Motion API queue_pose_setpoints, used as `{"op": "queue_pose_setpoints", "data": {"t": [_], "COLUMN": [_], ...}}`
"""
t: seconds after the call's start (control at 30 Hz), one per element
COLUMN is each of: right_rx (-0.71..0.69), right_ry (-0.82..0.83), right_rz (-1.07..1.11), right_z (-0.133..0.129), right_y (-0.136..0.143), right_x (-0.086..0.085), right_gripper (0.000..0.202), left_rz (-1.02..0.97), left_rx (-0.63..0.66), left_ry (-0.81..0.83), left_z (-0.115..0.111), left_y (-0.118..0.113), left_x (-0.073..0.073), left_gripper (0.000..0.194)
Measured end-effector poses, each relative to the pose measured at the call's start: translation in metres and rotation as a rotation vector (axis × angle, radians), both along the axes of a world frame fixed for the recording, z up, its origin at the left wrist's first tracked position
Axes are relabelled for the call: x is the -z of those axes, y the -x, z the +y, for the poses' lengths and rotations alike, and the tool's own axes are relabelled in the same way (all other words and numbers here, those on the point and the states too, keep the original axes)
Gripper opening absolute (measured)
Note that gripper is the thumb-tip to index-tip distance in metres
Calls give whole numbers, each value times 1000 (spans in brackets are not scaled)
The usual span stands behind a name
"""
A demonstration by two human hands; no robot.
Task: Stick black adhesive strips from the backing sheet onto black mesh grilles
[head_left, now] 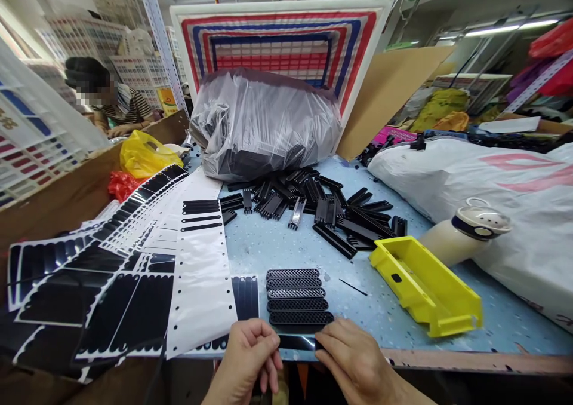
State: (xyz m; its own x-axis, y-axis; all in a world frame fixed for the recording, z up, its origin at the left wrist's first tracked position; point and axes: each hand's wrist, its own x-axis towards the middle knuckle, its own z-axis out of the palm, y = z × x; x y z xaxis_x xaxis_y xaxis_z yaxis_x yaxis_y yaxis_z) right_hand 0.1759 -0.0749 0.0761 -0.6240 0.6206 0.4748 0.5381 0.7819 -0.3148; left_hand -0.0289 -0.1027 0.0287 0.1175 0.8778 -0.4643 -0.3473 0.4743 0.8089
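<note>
A pale blue worktop carries everything. At its far edge a big grey plastic bag of black parts is slumped, likely the supply, with loose black grilles spilled out in front. Along the left edge, backing sheets with black stickers are fanned within reach. A yellow tray is angled toward the right near corner, beside a cream bottle. A short stack of mesh-faced pieces is lined up by the near edge, apparently finished ones. Right at the near edge, a glossy black strip is pinched at both ends: left hand fingertips pressed on one end, right hand on the other, held level. The strip looks narrow, flat, shiny.
</note>
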Motion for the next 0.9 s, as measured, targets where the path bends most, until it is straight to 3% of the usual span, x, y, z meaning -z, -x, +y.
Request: {"op": "queue_pose_setpoints", "data": {"t": [0.17, 0.27, 0.33, 0.4, 0.53, 0.7, 0.9], "right_rx": [19, 32, 78, 124, 141, 162, 138], "right_ry": [26, 137, 230, 301, 398, 398, 364], "right_rz": [-6, 41, 55, 56, 36, 10, -16], "right_z": [-1, 9, 18, 26, 35, 39, 53], "right_y": [-14, -30, -40, -46, -45, -35, -31], "right_x": [-6, -3, 3, 10, 23, 33, 33], "right_gripper": [28, 22, 20, 20, 19, 20, 21], "left_rz": [250, 561, 817, 1048, 1362, 1432, 1348], "left_rx": [-62, -83, -35, 46, 145, 151, 239], "left_ry": [-39, -236, -455, -634, -738, -719, -675], "left_z": [-1, 1, 4, 8, 18, 29, 43], "left_y": [10, 20, 23, 23, 15, 11, 16], "left_x": [0, 4, 8, 13, 23, 30, 21], "left_gripper": [49, 29, 18, 20, 7, 6, 7]}}
